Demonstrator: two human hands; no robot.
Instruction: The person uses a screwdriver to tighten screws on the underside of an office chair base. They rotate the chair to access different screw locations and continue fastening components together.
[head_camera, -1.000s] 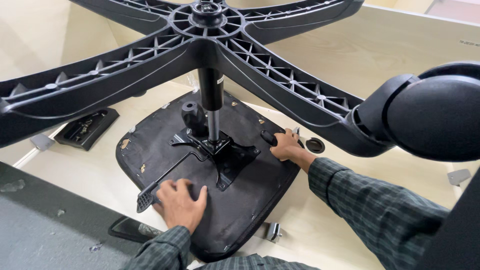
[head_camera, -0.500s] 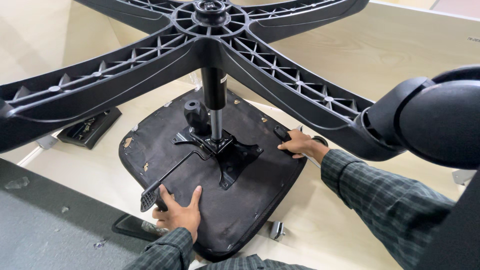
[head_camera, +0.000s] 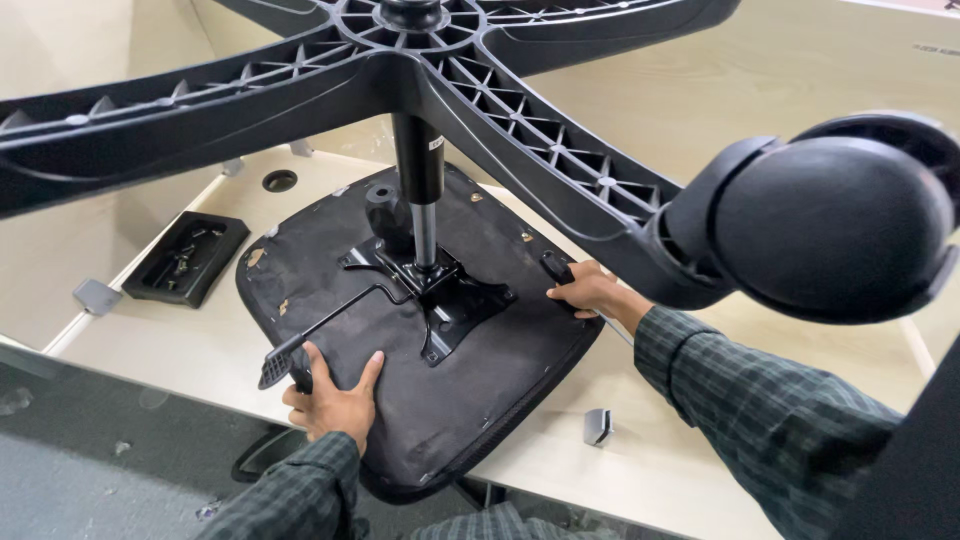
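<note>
An office chair lies upside down on a light wooden table (head_camera: 690, 450). Its black seat (head_camera: 470, 390) faces bottom-up, with a metal mechanism plate (head_camera: 440, 290) and gas column (head_camera: 420, 180) rising to the five-arm star base (head_camera: 400, 60) close to my head. My left hand (head_camera: 335, 400) grips the seat's near-left edge, right beside the lever paddle (head_camera: 275, 365). My right hand (head_camera: 595, 292) is closed on a short black handle (head_camera: 553, 267) at the seat's right edge.
A large black caster (head_camera: 840, 225) hangs near my right forearm. A black tray of small parts (head_camera: 185, 258) sits on the table to the left. Small grey brackets (head_camera: 97, 295) (head_camera: 597, 425) and a round cable hole (head_camera: 279, 180) are on the tabletop.
The seat and view have shifted slightly. My left hand has slid toward the seat's near-left edge by the lever paddle. My right hand has stayed at the right edge.
</note>
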